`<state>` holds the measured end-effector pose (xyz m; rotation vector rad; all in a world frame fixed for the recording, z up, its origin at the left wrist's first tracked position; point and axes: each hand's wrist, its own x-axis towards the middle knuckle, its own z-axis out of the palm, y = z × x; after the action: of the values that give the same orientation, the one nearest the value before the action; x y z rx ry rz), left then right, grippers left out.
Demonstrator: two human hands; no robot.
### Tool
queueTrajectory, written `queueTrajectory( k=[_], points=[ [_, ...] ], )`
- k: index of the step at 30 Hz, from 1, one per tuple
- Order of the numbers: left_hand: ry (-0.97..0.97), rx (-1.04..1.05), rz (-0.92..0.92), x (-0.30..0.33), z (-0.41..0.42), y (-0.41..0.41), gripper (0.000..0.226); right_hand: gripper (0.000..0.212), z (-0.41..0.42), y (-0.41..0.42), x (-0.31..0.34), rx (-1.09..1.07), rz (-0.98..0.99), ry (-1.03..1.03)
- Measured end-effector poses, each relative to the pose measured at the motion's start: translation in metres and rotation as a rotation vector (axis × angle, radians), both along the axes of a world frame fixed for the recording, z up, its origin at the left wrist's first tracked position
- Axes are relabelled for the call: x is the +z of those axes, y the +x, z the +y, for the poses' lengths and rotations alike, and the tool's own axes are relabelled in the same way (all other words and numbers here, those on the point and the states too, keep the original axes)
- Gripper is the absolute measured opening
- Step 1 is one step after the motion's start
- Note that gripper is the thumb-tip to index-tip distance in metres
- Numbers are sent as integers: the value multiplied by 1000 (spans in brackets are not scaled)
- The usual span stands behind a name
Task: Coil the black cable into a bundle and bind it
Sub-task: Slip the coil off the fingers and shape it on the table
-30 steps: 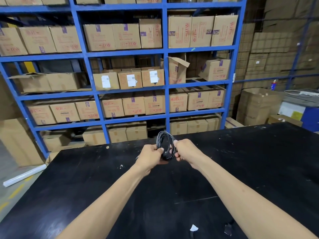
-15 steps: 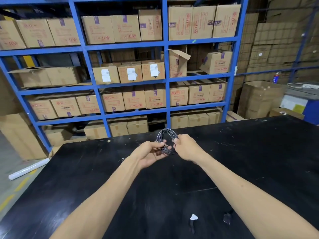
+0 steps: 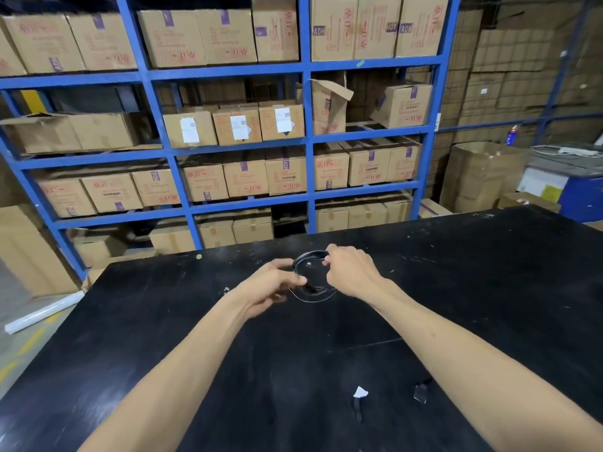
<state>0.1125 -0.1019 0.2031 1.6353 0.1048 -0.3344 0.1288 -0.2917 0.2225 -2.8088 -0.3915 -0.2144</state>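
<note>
The black cable (image 3: 308, 257) is coiled into a small ring, lying nearly flat just above or on the black table (image 3: 489, 288). My left hand (image 3: 272, 285) pinches the coil's near left side, where a dark tie or plug shows. My right hand (image 3: 350, 272) grips the coil's right and far edge with thumb and fingers. Both arms reach forward from the bottom of the view. The coil's right side is hidden behind my right hand.
Two small black pieces with white scraps (image 3: 359, 398) lie on the table near me, between my forearms. Beyond the table's far edge stands a blue shelf rack (image 3: 306, 141) full of cardboard boxes. A white roll (image 3: 39, 316) lies on the floor at left.
The coil has tipped from upright to nearly flat and dropped toward the table. My left hand has shifted to pinch its near side; the camera has tilted down slightly.
</note>
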Motion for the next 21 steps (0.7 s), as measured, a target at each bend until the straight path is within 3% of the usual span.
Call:
queueTrajectory(
  k=[2,5,7,11,13,16,21],
  points=[
    [113,-12,-168,7,2,2,63,29,-3,-2,-1,32,-23,-137],
    [325,-59,-375,12,-5,2,35,30,-2,-6,-5,70,-9,-209],
    [458,18,-434,4,-12,2,20,36,-1,-8,-9,93,1,-190],
    [377,47,-468,-14,-17,1,17,82,-9,-8,-12,96,44,-58],
    [370,24,-513,-17,-19,-1,25,94,-14,-9,-14,107,39,-17],
    [350,3,-642,-21,-25,-4,33,98,-19,-7,-16,148,-9,8],
    [532,-90,-868,-33,-18,-2,36,97,-27,-6,-24,265,-36,39]
  ],
)
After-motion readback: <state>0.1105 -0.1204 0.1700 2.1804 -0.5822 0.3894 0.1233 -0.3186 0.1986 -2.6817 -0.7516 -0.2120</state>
